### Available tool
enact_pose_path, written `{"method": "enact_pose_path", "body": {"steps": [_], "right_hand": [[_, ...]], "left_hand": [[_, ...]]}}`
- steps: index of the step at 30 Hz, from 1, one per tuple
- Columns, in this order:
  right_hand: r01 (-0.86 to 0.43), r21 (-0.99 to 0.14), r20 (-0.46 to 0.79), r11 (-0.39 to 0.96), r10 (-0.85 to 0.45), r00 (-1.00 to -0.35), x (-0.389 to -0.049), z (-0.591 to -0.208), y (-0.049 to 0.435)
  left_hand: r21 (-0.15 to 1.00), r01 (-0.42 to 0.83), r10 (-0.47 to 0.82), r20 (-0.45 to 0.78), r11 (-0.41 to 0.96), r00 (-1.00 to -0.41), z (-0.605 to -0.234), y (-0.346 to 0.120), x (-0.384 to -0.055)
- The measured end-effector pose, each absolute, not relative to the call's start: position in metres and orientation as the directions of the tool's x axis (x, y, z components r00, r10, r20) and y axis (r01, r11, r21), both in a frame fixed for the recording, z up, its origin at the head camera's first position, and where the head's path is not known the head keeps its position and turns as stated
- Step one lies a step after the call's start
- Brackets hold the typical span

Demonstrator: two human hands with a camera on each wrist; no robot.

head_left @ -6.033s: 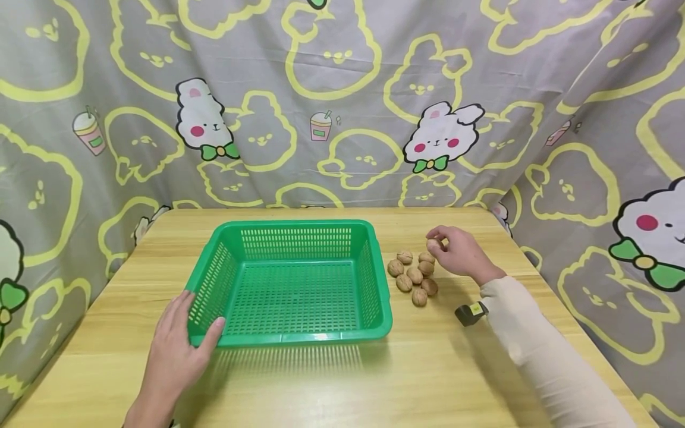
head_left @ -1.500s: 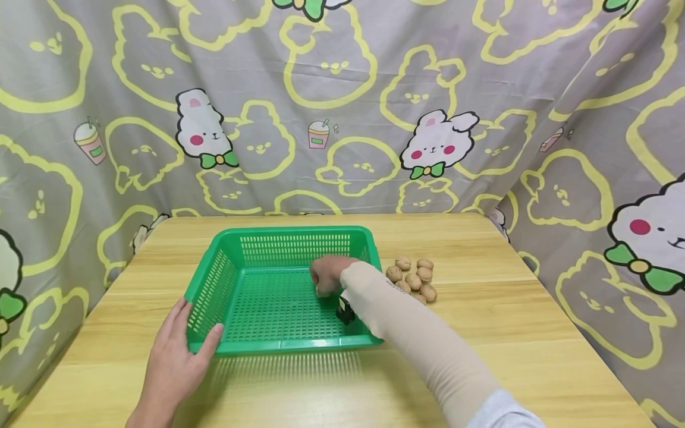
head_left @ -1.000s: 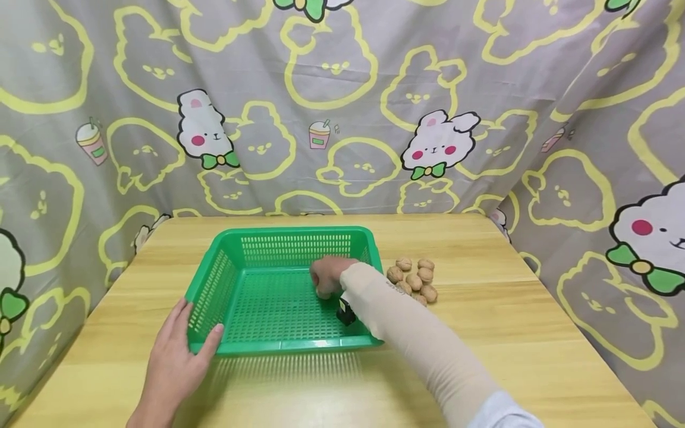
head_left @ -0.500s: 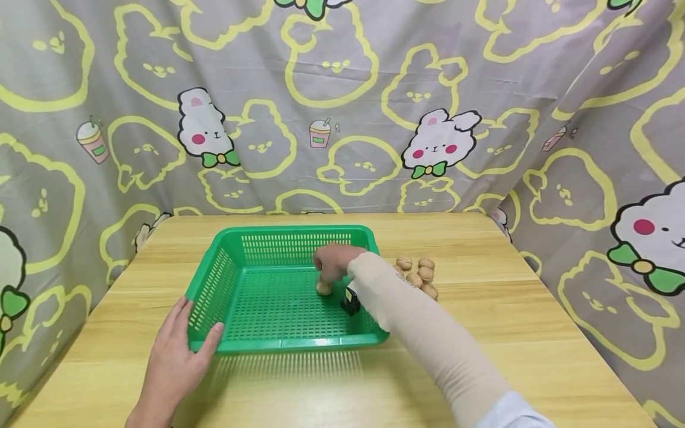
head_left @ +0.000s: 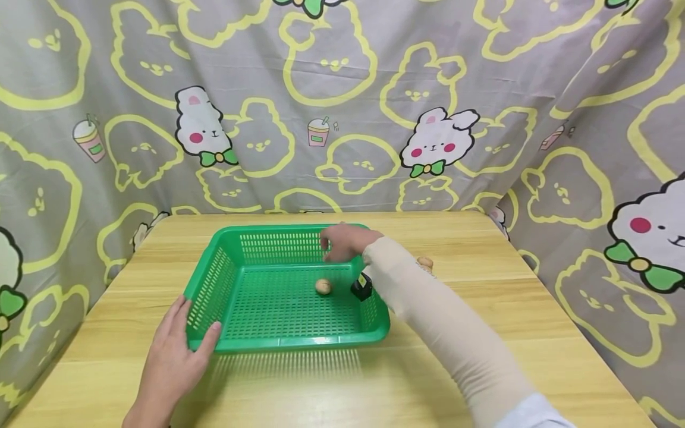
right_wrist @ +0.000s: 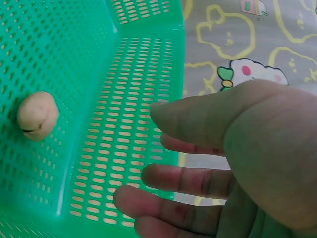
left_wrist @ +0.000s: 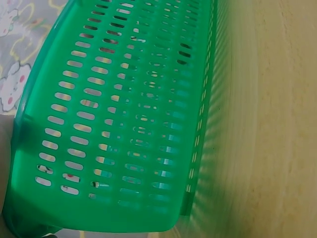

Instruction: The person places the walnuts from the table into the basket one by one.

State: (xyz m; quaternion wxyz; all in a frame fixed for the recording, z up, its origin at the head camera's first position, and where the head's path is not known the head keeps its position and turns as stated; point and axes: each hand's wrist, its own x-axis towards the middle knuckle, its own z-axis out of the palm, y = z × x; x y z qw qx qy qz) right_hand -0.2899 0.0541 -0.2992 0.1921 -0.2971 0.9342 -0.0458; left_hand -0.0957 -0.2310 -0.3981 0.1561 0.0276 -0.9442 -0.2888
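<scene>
A green plastic basket (head_left: 289, 343) with slotted walls stands on the table. My left hand (head_left: 173, 359) holds its near left corner, the thumb over the front rim and the fingers along the left side. On the basket floor lies one walnut (head_left: 323, 286), seen also in the right wrist view as a tan walnut (right_wrist: 38, 115). My right hand (head_left: 345, 241) is raised over the basket's back right part, holding nothing. In the right wrist view the right hand's (right_wrist: 237, 163) fingers are spread apart, away from the walnut. My right forearm hides most of the walnut pile (head_left: 425, 263) right of the basket.
A light wooden table (head_left: 299, 398) carries everything. Behind it and at both sides hangs a grey curtain (head_left: 299, 77) with yellow outlines and white rabbit figures. A small black camera (head_left: 361, 288) sits at my right wrist, inside the basket's right side.
My right hand carried a walnut from the pile into the basket, let go of it on the floor, and rose back and to the right. The left hand stays on the corner.
</scene>
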Motion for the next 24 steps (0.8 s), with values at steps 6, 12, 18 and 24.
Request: {"method": "enact_pose_path", "body": {"steps": [6, 12, 18, 24], "right_hand": [[-0.528, -0.217, -0.292, 0.821, -0.57, -0.768, -0.293, -0.288, 0.068], [-0.484, -0.28, -0.26, 0.829, -0.551, -0.793, -0.296, -0.281, 0.088], [-0.462, -0.336, -0.22, 0.821, -0.545, -0.809, -0.299, -0.276, 0.114], [-0.438, -0.333, -0.156, 0.835, -0.507, -0.848, -0.304, -0.279, 0.144]], "left_hand": [[0.554, 0.047, -0.14, 0.292, 0.831, -0.946, -0.398, -0.231, -0.096], [0.549, 0.05, -0.135, 0.292, 0.835, -0.947, -0.399, -0.232, -0.095], [0.539, 0.044, -0.127, 0.276, 0.841, -0.953, -0.397, -0.232, -0.095], [0.535, 0.039, -0.124, 0.266, 0.844, -0.956, -0.397, -0.232, -0.095]]}}
